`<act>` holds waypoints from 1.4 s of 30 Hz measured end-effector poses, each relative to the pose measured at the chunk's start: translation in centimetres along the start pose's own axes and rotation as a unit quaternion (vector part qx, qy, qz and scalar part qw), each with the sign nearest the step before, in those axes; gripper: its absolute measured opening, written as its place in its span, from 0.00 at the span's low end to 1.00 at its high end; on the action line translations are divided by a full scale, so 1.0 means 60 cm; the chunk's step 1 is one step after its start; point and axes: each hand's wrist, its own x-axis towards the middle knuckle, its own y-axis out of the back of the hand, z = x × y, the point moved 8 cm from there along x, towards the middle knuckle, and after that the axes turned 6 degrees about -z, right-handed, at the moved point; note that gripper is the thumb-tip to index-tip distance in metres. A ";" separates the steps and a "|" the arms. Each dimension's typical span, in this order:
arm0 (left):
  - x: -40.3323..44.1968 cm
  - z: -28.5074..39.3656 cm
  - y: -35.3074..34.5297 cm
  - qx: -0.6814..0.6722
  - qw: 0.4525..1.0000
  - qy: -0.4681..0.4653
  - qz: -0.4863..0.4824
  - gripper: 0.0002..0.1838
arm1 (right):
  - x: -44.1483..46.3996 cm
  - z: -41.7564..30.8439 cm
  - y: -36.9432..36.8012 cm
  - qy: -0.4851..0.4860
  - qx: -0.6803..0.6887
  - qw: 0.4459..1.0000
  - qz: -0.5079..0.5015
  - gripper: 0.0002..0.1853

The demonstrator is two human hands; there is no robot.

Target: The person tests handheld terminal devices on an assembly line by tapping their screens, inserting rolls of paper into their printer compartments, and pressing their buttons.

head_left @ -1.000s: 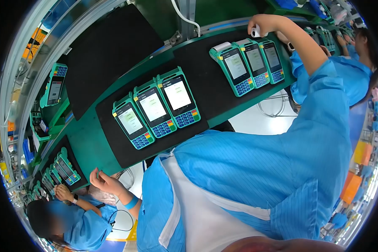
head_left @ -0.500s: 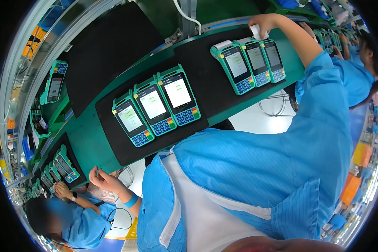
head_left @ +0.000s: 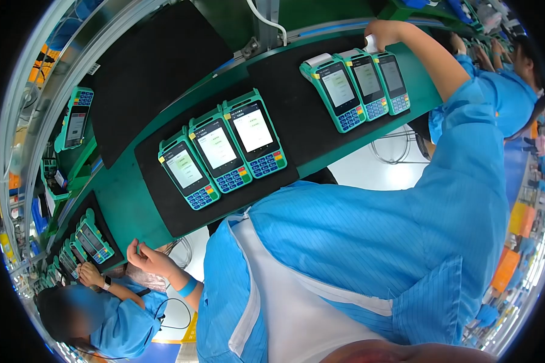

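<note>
My right hand (head_left: 384, 34) is closed on a white paper roll (head_left: 370, 43) at the top end of the rightmost green payment terminal (head_left: 392, 83). Two more terminals stand beside that one, the middle one (head_left: 366, 86) and the left one (head_left: 338, 95), with white paper at their tops. Nearer the middle, three terminals with lit screens lie side by side on a black mat (head_left: 157, 199): left (head_left: 188, 174), centre (head_left: 218, 151) and right (head_left: 254, 134). My left hand (head_left: 149, 260) hovers by the table's near edge, fingers apart, holding nothing.
A co-worker (head_left: 127, 320) sits at lower left near more terminals (head_left: 93, 241). Another person (head_left: 502, 97) is at upper right. A black panel (head_left: 157, 72) and a metal post (head_left: 269, 24) stand behind the green table (head_left: 124, 199). One terminal (head_left: 75, 121) is propped at far left.
My right hand has brought the white roll from above the terminals down to the rightmost one's top end. My left hand has barely moved. The upper-right person's arms have shifted.
</note>
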 end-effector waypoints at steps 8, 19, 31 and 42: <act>0.005 -0.004 -0.004 0.004 1.000 -0.003 -0.003 0.09 | -0.025 0.015 0.015 -0.018 0.025 0.999 0.026 0.29; 0.048 -0.158 0.056 0.226 0.973 0.047 -0.002 0.22 | -0.045 0.057 0.007 -0.038 0.241 0.968 0.053 0.29; 0.186 -0.291 0.090 0.585 0.789 -0.073 -0.175 0.20 | -0.031 0.056 -0.016 -0.028 0.102 0.992 0.071 0.25; 0.253 -0.288 0.032 0.724 0.619 -0.241 -0.188 0.03 | -0.009 0.032 -0.016 -0.013 0.148 0.988 -0.029 0.30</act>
